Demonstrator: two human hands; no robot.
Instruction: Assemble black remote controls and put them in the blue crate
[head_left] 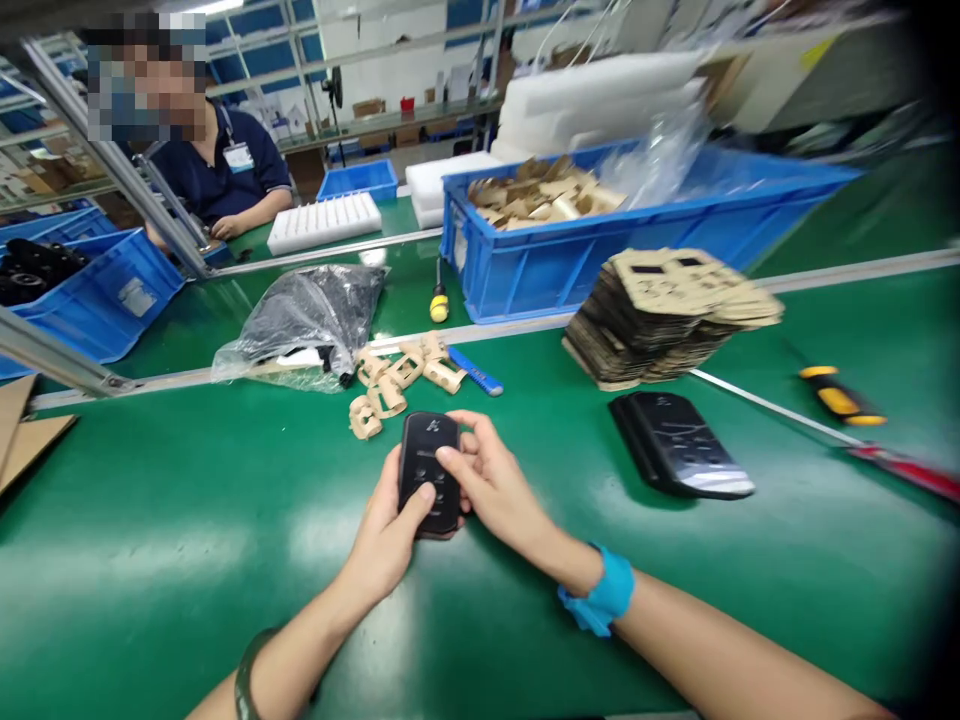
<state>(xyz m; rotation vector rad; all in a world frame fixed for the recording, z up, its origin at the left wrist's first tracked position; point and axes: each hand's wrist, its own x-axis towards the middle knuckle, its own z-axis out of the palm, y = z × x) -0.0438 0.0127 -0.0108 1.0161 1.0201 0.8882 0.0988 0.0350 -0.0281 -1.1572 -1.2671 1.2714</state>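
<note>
A black oblong panel [428, 463] with faint button marks is held just above the green belt [225, 560]. My left hand [386, 535] grips its lower left edge, thumb on its face. My right hand [491, 480] wraps the right edge, with the forefinger pressed on the face. A blue band is on my right wrist. Several curled tan cardboard pieces [394, 380] lie just beyond the panel.
A stack of black panels [679, 445] lies to the right, behind it a pile of tan cardboard sheets [667, 310]. A blue crate [525, 265] holds cardboard scraps. A plastic bag [307, 320], a blue knife [474, 372] and yellow-handled screwdrivers [838, 397] lie around. A seated person [217, 170] works at the far left.
</note>
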